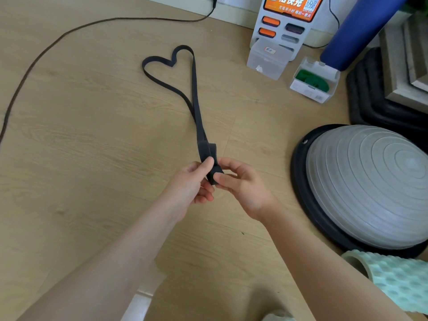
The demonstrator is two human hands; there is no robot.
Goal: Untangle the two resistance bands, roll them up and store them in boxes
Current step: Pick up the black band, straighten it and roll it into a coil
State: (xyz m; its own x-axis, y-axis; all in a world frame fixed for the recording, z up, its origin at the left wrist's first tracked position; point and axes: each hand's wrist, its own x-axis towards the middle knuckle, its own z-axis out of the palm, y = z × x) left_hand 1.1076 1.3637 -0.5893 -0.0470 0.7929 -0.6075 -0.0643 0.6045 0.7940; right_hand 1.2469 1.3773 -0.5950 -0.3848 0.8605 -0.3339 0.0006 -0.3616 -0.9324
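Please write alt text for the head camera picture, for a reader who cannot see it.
Two bare hands, left hand and right hand, pinch the near end of a black band, partly rolled, over a wooden floor; its far loop lies on the floor. Beyond it, a clear box holds a rolled green band, beside an empty clear box.

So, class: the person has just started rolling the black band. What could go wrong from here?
The roll is small, pinched only by the left hand and right hand, so it may spring open. The black band trails loose across the floor and could twist as it winds in.
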